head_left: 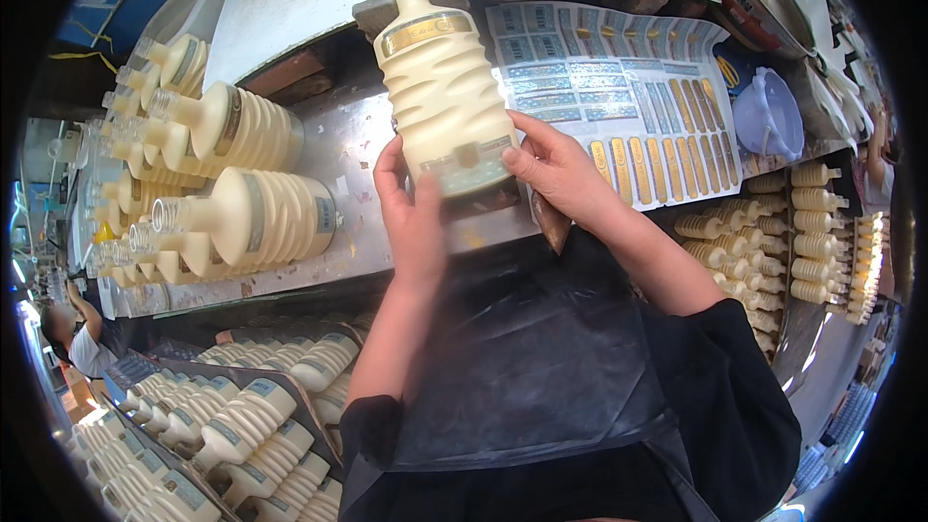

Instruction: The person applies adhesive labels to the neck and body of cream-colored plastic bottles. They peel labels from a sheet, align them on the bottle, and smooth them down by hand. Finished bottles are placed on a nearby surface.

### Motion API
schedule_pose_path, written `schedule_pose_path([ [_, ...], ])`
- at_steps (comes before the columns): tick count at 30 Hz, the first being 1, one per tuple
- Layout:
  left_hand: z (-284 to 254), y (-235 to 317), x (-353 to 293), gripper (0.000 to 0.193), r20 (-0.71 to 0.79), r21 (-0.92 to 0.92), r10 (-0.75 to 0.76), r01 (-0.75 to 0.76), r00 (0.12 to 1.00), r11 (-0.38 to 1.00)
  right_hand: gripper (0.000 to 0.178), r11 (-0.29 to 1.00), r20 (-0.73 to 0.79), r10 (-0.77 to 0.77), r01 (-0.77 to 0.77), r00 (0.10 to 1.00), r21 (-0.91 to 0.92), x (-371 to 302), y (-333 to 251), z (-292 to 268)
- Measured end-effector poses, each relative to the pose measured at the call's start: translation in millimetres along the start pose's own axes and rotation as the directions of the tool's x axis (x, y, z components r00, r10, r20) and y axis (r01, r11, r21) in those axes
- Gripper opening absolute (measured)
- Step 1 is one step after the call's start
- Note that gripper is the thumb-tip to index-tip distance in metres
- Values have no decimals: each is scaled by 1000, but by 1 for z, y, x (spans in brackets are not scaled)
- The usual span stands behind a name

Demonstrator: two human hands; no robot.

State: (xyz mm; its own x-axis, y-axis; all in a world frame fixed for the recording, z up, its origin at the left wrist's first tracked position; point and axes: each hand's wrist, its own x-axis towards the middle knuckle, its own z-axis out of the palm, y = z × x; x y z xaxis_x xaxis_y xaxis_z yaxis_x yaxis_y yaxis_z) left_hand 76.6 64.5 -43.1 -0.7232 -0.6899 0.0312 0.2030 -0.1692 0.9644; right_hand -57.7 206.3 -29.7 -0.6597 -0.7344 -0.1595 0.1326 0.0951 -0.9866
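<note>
Over a scuffed grey metal tabletop [355,126], beside a blue-and-gold label sheet [604,92]. Clasping a cream, wavy-ridged bottle [445,87] near its base between left hand [414,222] and right hand [568,172].

Close fisheye head view, downward onto left hand [414,217] and right hand [568,174]

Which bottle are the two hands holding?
The cream, wavy bottle between the left hand and right hand; neither hand touches the bottles at the table's left end.
</note>
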Motion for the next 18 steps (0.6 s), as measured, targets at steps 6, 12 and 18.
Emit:
schedule_pose_path([
  [6,0,0,0,55,3,-54,-7,7,1000,999,61,993,-18,46,-48,999,-111,-6,-18,3],
  [12,-1,-1,1,54,0,-51,-19,19,1000,999,66,991,-2,70,-70,998,-115,-6,-18,3],
  [18,-3,-5,1,55,0,-48,-3,3,1000,999,64,994,1,52,-52,999,-98,-5,-12,2],
])
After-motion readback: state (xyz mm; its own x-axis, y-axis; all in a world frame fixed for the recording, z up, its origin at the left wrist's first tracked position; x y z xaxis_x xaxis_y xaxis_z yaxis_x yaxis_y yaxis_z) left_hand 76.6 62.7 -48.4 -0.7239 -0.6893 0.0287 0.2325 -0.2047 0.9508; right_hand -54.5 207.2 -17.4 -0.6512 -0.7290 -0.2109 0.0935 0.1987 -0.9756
